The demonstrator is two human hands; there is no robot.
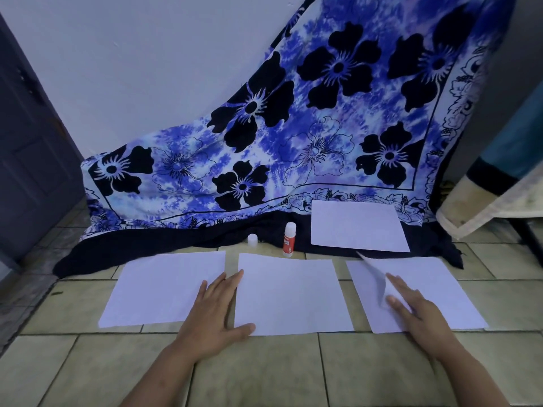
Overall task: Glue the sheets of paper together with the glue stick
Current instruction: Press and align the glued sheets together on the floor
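Three white sheets lie in a row on the tiled floor: a left sheet (158, 289), a middle sheet (291, 298) and a right sheet (426, 289). A fourth sheet (357, 226) lies further back on the dark cloth hem. The glue stick (289, 240), white with a red label, stands upright behind the middle sheet, and its cap (252, 240) sits apart to its left. My left hand (217, 312) rests flat, fingers spread, across the gap between the left and middle sheets. My right hand (411, 309) pinches the right sheet's lifted, curled left edge.
A blue floral cloth (264, 127) drapes from the wall down onto the floor behind the sheets. A dark door (26, 142) stands at the left. A towel-like fabric (493, 198) hangs at the right. Bare floor tiles (293, 371) lie in front.
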